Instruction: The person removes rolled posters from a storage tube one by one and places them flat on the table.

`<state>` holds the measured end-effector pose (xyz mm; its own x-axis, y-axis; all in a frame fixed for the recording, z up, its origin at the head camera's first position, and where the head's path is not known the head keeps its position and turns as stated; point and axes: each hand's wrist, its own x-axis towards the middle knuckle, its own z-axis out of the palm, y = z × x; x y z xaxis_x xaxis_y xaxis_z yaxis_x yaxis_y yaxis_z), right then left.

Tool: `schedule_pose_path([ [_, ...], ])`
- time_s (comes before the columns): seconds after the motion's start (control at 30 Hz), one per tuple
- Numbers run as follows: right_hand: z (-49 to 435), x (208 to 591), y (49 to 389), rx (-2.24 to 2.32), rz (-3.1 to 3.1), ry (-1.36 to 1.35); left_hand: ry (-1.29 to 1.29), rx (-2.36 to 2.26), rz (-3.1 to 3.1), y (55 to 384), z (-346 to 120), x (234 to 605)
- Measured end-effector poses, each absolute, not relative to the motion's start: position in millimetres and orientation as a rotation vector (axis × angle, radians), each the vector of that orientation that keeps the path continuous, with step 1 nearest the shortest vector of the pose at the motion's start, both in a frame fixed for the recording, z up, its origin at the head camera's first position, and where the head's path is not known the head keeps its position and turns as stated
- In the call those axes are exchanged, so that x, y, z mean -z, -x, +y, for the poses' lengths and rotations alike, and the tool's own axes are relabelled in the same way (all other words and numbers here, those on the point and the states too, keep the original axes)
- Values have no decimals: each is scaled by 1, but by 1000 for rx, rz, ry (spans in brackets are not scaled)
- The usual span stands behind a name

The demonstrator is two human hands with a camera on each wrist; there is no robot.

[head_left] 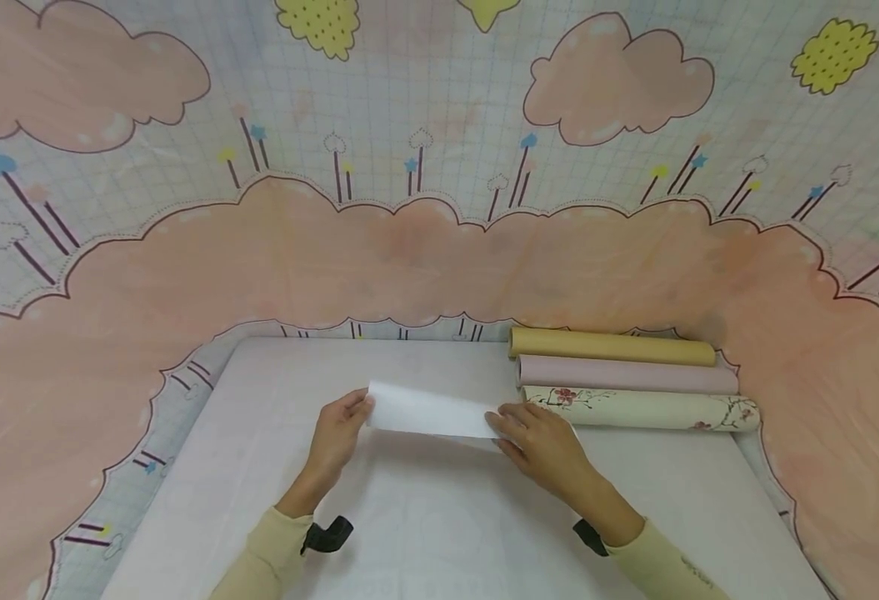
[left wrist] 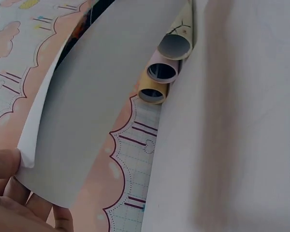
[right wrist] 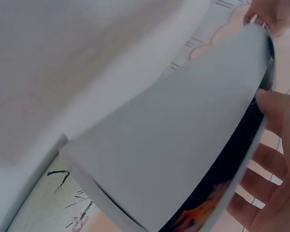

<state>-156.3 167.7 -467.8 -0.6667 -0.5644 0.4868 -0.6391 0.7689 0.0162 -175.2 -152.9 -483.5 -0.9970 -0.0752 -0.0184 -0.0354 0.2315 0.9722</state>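
Observation:
A sheet of paper point(head_left: 432, 412), white on its outer side, is held above the table, bent over lengthwise. In the right wrist view a dark printed picture point(right wrist: 236, 153) with orange shapes shows inside the bend. My left hand point(head_left: 337, 437) pinches the sheet's left end, thumb on one side and fingers on the other, as the left wrist view confirms. At the right end my right hand point(head_left: 547, 450) holds the sheet's edge between thumb and fingers. Part of the sheet's right end is hidden behind that hand in the head view.
Three rolls lie side by side at the back right: a yellow roll point(head_left: 611, 347), a pale pink roll point(head_left: 626, 375) and a cream roll with red flowers point(head_left: 649, 410). The white table point(head_left: 439, 533) backs onto a cloud-patterned cloth point(head_left: 409, 258).

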Motion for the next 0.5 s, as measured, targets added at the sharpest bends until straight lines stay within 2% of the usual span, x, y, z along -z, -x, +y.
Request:
schedule_pose_path([
  [0.27,172,467,161,-230,-2414,-927,-78,1923,-2458,175,-158,485],
  [0.5,181,461,166,-371,-2401,-876,114,1840,-2460,176,-159,482],
])
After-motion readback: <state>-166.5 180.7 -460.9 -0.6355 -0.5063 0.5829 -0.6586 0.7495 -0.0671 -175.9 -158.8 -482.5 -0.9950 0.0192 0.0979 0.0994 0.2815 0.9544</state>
